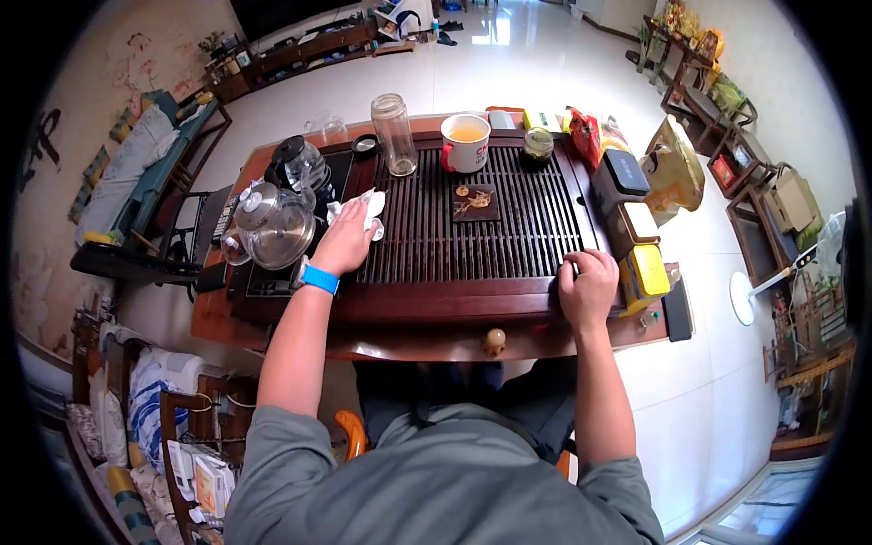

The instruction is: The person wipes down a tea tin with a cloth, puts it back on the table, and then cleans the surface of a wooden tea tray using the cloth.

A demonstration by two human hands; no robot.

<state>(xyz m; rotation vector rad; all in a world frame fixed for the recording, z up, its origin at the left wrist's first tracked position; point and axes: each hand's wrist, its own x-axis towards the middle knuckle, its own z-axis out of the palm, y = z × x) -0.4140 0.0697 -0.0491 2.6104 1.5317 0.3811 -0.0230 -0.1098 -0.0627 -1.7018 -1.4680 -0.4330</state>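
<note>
My left hand (346, 238), with a blue watch band at the wrist, is pressed on a crumpled white tissue (373, 205) at the left part of the slatted dark wooden tea tray (427, 238). A small white round item (377, 230) lies beside its fingers. Just left of that hand is a glass kettle (274, 232) with a steel lid. My right hand (589, 283) rests on the tray's front right edge, fingers curled; whether anything is under them is hidden. It is nearest to a yellow tin (645, 275).
A tall glass bottle (393, 136), a white mug of tea (466, 143) and a small jar (538, 147) stand along the tray's back. A dark square plaque (477, 203) lies mid-tray. Tins (621, 175) and a gold bag (673, 171) stand right; a glass pot (303, 165) stands left.
</note>
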